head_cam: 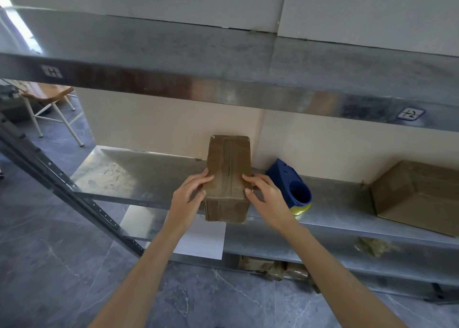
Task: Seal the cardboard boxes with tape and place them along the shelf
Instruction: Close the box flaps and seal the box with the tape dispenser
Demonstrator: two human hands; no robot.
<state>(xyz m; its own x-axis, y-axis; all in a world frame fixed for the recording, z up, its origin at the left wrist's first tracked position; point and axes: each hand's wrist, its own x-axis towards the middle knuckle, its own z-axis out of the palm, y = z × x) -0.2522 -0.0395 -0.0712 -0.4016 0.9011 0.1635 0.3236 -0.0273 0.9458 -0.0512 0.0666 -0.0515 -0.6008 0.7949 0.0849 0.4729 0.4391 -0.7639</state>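
While the taped cardboard box (228,163) sits at the front edge of the middle shelf (134,173), I see the left hand (188,196) and right hand (269,199) gripping its sides, fingers (207,178) curled over the top edges. A blue tape dispenser (288,183) lies just right of it, and another box (417,196) sits farther right.

Left hand (190,191) and right hand (267,194) gripping taped cardboard box (228,173), metal shelf (139,173)
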